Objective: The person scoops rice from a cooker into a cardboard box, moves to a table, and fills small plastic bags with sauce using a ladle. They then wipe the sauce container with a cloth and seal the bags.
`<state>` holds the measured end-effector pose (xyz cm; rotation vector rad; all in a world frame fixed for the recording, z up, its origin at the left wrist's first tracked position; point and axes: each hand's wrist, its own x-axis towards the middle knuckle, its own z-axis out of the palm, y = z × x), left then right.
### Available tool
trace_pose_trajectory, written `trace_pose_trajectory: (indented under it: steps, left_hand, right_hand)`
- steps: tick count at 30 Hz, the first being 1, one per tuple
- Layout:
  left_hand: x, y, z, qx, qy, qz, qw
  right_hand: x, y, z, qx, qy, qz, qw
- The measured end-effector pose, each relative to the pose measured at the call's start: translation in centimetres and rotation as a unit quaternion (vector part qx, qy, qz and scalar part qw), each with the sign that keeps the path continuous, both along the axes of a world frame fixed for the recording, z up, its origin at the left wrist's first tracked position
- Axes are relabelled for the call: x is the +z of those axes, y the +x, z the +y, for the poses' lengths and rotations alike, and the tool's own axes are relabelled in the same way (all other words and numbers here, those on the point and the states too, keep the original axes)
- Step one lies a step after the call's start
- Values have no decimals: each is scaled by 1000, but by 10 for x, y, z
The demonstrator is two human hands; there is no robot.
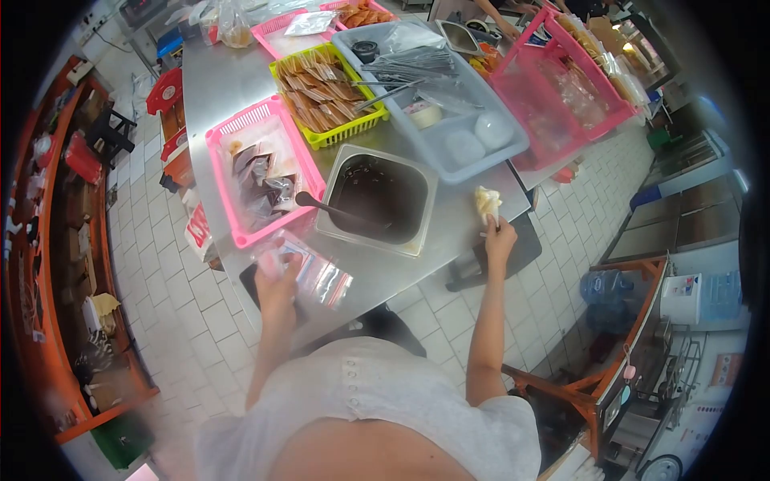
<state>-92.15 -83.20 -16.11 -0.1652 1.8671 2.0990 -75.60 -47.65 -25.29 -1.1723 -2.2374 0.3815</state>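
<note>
My left hand [278, 280] is closed on some clear plastic bags [321, 276] with red stripes, near the table's front edge. Off to the right, my right hand [500, 234] pinches a crumpled pale yellow-white item [487, 202] over the table's right corner. Between the hands stands a metal container [377, 196] of dark brown contents, a dark spoon [341, 210] leaning on its left rim. Left of it, a pink basket [220, 172] holds filled dark sachets [265, 176].
Behind are a yellow basket [349, 132] of brown packets and a grey-blue tray [457, 164] with bags and tools. A pink basket [553, 112] stands at the right. A person's arm [499, 18] shows at the top. A dark stool [513, 248] is beside the table's right edge.
</note>
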Motion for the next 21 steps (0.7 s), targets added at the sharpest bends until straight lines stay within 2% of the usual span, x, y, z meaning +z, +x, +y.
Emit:
trace_pose_trajectory:
  steps: [1, 2, 3, 5, 6, 8, 12, 13, 14, 15, 17, 18, 19, 20, 21]
  left_hand:
    - [2, -1, 2, 0, 20, -18, 1000]
    - [1, -3, 3, 2, 23, -16, 1000]
    - [-2, -5, 3, -1, 4, -26, 1000]
    - [-6, -6, 4, 4, -14, -36, 999]
    - [-6, -6, 8, 2, -2, -27, 1000]
    - [-11, -6, 12, 3, 41, -8, 999]
    - [-11, -3, 18, 32, 73, 29, 996]
    - [-5, -5, 18, 3, 101, 25, 995]
    - [1, -11, 17, -28, 132, 24, 991]
    - [7, -18, 15, -13, 136, 28, 990]
    - [19, -33, 12, -124, 141, 39, 981]
    - [21, -42, 5, -218, 132, 29, 967]
    - [19, -45, 3, -209, 135, 30, 968]
    - [13, -47, 2, -258, 177, 25, 950]
    - [6, -48, 1, -307, 218, 22, 926]
  right_hand:
    - [6, 1, -6, 11, -177, 145, 974]
    - [19, -2, -17, 23, -345, 280, 896]
    - [33, -4, -30, 28, -345, 279, 896]
    - [63, -10, -60, 53, -432, 393, 810]
    - [75, -14, -72, 60, -436, 389, 809]
    - [96, -28, -96, 174, -501, 431, 730]
    - [126, -83, -138, 270, -568, 389, 673]
    - [124, -93, -136, 284, -575, 377, 668]
    - [122, -101, -127, 385, -562, 280, 676]
    - [127, -112, -125, 479, -536, 180, 672]
    - [143, -128, -132, 512, -534, 121, 662]
    - [150, -135, -139, 542, -505, 88, 666]
    - [153, -140, -143, 571, -475, 55, 667]
    - [154, -145, -143, 591, -401, 23, 699]
    - [158, -147, -145, 597, -400, 19, 696]
